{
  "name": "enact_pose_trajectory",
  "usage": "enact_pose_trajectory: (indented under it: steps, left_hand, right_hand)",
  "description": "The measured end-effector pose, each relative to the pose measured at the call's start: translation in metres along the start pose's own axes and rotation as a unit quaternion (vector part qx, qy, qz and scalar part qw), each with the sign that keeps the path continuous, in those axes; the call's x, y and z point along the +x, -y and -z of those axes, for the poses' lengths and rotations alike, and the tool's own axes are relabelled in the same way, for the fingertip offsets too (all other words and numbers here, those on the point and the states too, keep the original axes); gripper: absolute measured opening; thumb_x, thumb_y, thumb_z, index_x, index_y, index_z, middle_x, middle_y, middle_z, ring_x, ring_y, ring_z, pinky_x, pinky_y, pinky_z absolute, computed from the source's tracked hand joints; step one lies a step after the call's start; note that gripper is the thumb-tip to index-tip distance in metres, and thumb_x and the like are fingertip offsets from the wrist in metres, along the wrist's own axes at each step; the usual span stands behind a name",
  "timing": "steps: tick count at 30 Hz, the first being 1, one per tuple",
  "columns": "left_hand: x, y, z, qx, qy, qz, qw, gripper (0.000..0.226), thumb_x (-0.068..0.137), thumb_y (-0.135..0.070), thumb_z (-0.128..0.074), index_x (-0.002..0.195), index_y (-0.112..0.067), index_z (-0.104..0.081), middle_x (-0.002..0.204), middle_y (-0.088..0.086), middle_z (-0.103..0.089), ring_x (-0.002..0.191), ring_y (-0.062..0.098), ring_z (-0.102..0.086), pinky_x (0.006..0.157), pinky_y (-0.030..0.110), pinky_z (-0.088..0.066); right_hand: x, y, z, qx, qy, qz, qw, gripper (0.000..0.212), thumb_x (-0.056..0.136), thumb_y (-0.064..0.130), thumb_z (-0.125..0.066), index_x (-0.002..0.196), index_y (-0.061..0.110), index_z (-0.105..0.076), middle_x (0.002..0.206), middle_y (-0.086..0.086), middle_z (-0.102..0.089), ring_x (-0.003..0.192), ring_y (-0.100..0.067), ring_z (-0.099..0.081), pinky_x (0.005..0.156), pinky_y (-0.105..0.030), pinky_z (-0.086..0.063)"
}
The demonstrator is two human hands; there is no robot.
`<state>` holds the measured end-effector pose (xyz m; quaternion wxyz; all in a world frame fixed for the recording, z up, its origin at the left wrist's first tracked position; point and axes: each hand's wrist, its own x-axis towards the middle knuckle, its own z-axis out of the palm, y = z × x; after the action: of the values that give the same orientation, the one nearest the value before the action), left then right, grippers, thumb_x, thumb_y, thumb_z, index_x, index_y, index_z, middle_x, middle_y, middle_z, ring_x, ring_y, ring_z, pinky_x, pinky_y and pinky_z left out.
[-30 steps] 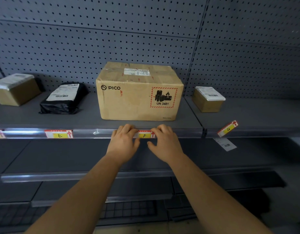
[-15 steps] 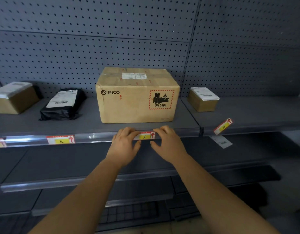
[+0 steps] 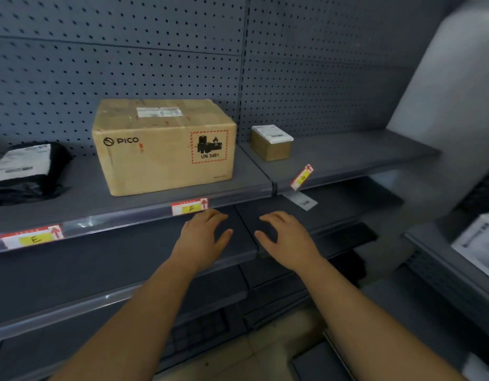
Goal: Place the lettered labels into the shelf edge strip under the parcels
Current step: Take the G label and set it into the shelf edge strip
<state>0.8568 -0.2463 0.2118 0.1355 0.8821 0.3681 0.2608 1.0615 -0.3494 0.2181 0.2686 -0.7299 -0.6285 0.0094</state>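
The label F [image 3: 189,207] sits in the clear shelf edge strip [image 3: 114,220] under the large PICO cardboard box [image 3: 163,145]. Label E [image 3: 31,237] is in the same strip to the left, below a black parcel [image 3: 23,169]. Label G [image 3: 301,177] sticks out crooked from the strip near the small cardboard parcel [image 3: 271,143]. My left hand [image 3: 203,237] hovers just below label F, fingers relaxed, holding nothing. My right hand [image 3: 286,236] hangs to its right in front of the lower shelf, also holding nothing.
A white slip [image 3: 301,200] lies on the lower shelf under label G. A grey pillar [image 3: 444,111] stands at the right, with another shelf and a white parcel [image 3: 479,243] beside it. Perforated back panels rise behind the shelf.
Both hands have let go of label F and dropped below the strip, with the right hand drifting right. The view has swung to the right.
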Motion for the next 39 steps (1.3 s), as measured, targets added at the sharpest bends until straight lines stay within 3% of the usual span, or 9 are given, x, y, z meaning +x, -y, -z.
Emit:
enact_pose_trajectory:
  steps: [10, 25, 39]
  left_hand:
    - [0.032, -0.055, -0.044, -0.006, 0.028, -0.03, 0.999, 0.044, 0.093, -0.046, -0.046, 0.13, -0.023, -0.05, 0.134, -0.005, -0.047, 0.123, 0.016, -0.04, 0.102, 0.036, -0.031]
    - [0.145, -0.129, -0.112, 0.002, -0.002, 0.012, 1.0, 0.039, 0.091, -0.041, -0.052, 0.125, -0.022, -0.054, 0.123, -0.002, -0.054, 0.113, 0.019, -0.049, 0.097, 0.044, -0.04]
    - [0.18, -0.129, -0.131, 0.051, -0.017, 0.047, 0.997, 0.04, 0.09, -0.042, -0.05, 0.127, -0.028, -0.051, 0.124, -0.005, -0.054, 0.113, 0.016, -0.046, 0.098, 0.042, -0.041]
  right_hand:
    - [-0.011, -0.067, 0.035, -0.018, -0.01, -0.033, 0.999, 0.05, 0.09, 0.052, -0.053, 0.132, 0.025, -0.055, 0.127, 0.003, -0.053, 0.12, -0.017, -0.046, 0.097, -0.035, -0.044]
    - [0.083, -0.189, 0.078, 0.017, -0.047, 0.007, 0.999, 0.049, 0.088, 0.049, -0.057, 0.13, 0.024, -0.056, 0.128, 0.001, -0.053, 0.118, -0.018, -0.05, 0.092, -0.041, -0.049]
    - [0.131, -0.213, 0.073, 0.04, -0.017, 0.037, 0.998, 0.05, 0.089, 0.041, -0.059, 0.135, 0.028, -0.048, 0.127, 0.0, -0.051, 0.118, -0.019, -0.047, 0.093, -0.043, -0.048]
